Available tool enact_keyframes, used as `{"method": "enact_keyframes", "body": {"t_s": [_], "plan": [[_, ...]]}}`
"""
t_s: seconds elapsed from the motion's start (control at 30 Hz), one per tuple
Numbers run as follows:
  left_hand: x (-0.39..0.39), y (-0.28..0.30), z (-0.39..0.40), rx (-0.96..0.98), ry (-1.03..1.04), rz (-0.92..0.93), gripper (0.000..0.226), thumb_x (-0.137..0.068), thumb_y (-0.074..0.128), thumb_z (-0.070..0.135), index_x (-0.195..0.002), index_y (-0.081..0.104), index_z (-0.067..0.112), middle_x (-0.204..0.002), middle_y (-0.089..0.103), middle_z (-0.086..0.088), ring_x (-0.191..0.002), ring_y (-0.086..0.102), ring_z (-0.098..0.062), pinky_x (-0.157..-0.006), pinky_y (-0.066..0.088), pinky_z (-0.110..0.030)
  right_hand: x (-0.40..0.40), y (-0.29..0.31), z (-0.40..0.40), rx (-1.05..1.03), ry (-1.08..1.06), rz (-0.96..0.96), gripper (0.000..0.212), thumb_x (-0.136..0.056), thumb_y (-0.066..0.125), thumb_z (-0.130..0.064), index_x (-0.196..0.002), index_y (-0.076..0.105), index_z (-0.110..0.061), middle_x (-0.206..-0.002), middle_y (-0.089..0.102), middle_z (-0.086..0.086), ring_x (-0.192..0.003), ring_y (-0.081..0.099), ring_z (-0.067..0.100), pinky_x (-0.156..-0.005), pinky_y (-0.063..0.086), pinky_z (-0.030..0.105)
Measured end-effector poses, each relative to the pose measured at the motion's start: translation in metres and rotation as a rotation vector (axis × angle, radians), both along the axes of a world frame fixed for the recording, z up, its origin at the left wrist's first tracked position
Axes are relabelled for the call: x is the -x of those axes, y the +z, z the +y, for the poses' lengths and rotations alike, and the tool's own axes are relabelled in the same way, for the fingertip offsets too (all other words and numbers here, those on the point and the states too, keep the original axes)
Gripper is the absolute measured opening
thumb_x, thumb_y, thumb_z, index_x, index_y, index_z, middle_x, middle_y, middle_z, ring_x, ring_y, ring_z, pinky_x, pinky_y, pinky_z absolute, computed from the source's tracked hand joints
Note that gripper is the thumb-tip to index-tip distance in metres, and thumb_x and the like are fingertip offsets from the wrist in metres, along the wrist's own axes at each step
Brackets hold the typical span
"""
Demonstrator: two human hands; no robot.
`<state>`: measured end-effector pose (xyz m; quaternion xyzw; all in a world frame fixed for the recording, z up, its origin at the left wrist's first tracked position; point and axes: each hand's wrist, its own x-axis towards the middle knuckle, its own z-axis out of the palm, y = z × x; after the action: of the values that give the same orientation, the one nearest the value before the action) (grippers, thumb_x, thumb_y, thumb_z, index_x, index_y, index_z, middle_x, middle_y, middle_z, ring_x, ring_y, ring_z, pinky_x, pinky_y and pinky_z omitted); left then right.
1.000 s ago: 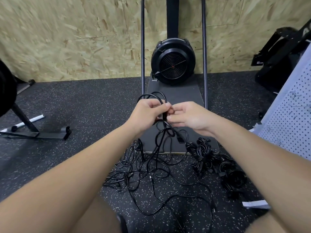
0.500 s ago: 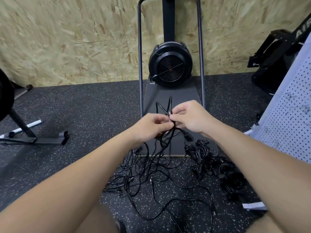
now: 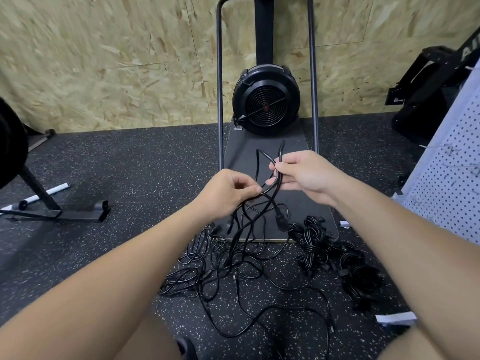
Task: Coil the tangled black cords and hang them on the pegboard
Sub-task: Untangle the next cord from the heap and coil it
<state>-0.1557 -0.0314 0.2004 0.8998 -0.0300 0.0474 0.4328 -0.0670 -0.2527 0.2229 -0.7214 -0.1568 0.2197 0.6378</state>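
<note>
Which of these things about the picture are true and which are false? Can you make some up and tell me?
1. Both hands hold the same black cord. True: the left hand and the right hand pinch the black cord between them.
2. All the cords are already hung on the pegboard. False: a tangle of cords lies on the floor, and the pegboard at the right shows no cord on it.
3. Some bundled cords lie on the floor to the right of the tangle. True.
4. The round black fan lies on top of the tangle. False: it stands against the wood wall, behind the hands.
</note>
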Motion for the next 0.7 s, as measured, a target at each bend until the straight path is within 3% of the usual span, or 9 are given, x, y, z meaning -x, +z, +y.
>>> {"method": "enact_keyframes", "body": {"t_s": [0.17, 0.23, 0.33, 0.4, 0.43, 0.5, 0.57, 0.63, 0.7], "plan": [[0.005, 0.005, 0.006, 0.074, -0.020, 0.067, 0.014, -0.099, 0.083, 0.024, -0.089, 0.086, 0.015, -0.094, 0.084, 0.004, -0.086, 0.075, -0.007, -0.089, 0.060, -0.029, 0.003, 0.007, -0.001, 0.027, -0.105, -0.054, 0.018, -0.112, 0.060, -0.008, -0.113, 0.075, 0.002, -0.106, 0.075, 0.017, -0.086, 0.084, 0.025, -0.070, 0.066, 0.028], [0.006, 0.003, 0.010, 0.053, -0.042, 0.161, 0.020, -0.098, 0.084, 0.027, -0.086, 0.085, 0.012, -0.085, 0.081, 0.003, -0.073, 0.071, -0.011, -0.076, 0.055, -0.026, 0.004, 0.010, 0.001, 0.021, -0.143, -0.072, 0.019, -0.112, 0.061, -0.010, -0.113, 0.076, 0.002, -0.107, 0.075, 0.012, -0.080, 0.083, 0.022, -0.069, 0.066, 0.029], [0.011, -0.009, 0.019, -0.136, -0.109, 0.296, 0.040, -0.096, 0.081, 0.054, -0.082, 0.083, 0.016, -0.066, 0.069, -0.002, -0.053, 0.052, -0.028, -0.057, 0.038, -0.028, 0.004, 0.017, 0.000, -0.036, -0.147, -0.061, 0.020, -0.112, 0.061, -0.011, -0.115, 0.075, 0.004, -0.112, 0.075, 0.008, -0.085, 0.083, 0.025, -0.073, 0.068, 0.034], [0.012, -0.015, 0.019, -0.132, -0.114, 0.309, 0.035, -0.095, 0.082, 0.056, -0.095, 0.082, 0.021, -0.079, 0.081, 0.001, -0.071, 0.074, -0.034, -0.067, 0.049, -0.034, 0.006, 0.019, 0.002, -0.061, -0.119, -0.047, 0.021, -0.112, 0.061, -0.010, -0.116, 0.073, 0.006, -0.112, 0.074, 0.008, -0.090, 0.084, 0.029, -0.074, 0.068, 0.035], [0.012, -0.015, 0.017, -0.105, -0.113, 0.288, 0.031, -0.095, 0.083, 0.053, -0.105, 0.082, 0.023, -0.088, 0.083, 0.003, -0.084, 0.079, -0.028, -0.076, 0.054, -0.035, 0.008, 0.019, 0.003, -0.063, -0.102, -0.047, 0.020, -0.112, 0.062, -0.010, -0.116, 0.073, 0.005, -0.110, 0.074, 0.008, -0.091, 0.084, 0.030, -0.072, 0.067, 0.034], [0.010, -0.011, 0.006, -0.091, -0.149, 0.221, 0.026, -0.099, 0.082, 0.041, -0.117, 0.082, 0.022, -0.103, 0.083, 0.012, -0.097, 0.077, -0.010, -0.096, 0.057, -0.033, 0.012, 0.019, 0.008, -0.077, -0.083, -0.048, 0.018, -0.111, 0.063, -0.010, -0.115, 0.073, 0.004, -0.108, 0.075, 0.007, -0.092, 0.084, 0.031, -0.068, 0.065, 0.030], [0.008, -0.008, -0.006, -0.078, -0.222, 0.226, 0.019, -0.106, 0.075, 0.031, -0.120, 0.081, 0.019, -0.113, 0.082, 0.015, -0.109, 0.074, -0.005, -0.110, 0.054, -0.033, 0.012, 0.020, 0.011, -0.104, -0.093, -0.050, 0.018, -0.111, 0.063, -0.011, -0.112, 0.073, 0.003, -0.112, 0.076, 0.006, -0.092, 0.084, 0.030, -0.069, 0.064, 0.031], [0.011, -0.007, -0.016, -0.019, -0.290, 0.278, 0.015, -0.111, 0.066, 0.022, -0.121, 0.076, 0.016, -0.115, 0.082, 0.012, -0.114, 0.073, -0.005, -0.111, 0.053, -0.030, 0.008, 0.021, 0.012, -0.140, -0.122, -0.056, 0.020, -0.111, 0.062, -0.010, -0.112, 0.072, 0.006, -0.115, 0.075, 0.008, -0.093, 0.084, 0.031, -0.075, 0.066, 0.035], [0.012, -0.008, -0.025, 0.025, -0.310, 0.259, 0.011, -0.113, 0.061, 0.016, -0.114, 0.071, 0.011, -0.116, 0.083, 0.004, -0.118, 0.075, -0.014, -0.112, 0.054, -0.039, 0.007, 0.020, 0.013, -0.181, -0.122, -0.045, 0.025, -0.113, 0.060, -0.014, -0.116, 0.072, 0.007, -0.113, 0.075, 0.012, -0.097, 0.083, 0.032, -0.082, 0.067, 0.039]]}}
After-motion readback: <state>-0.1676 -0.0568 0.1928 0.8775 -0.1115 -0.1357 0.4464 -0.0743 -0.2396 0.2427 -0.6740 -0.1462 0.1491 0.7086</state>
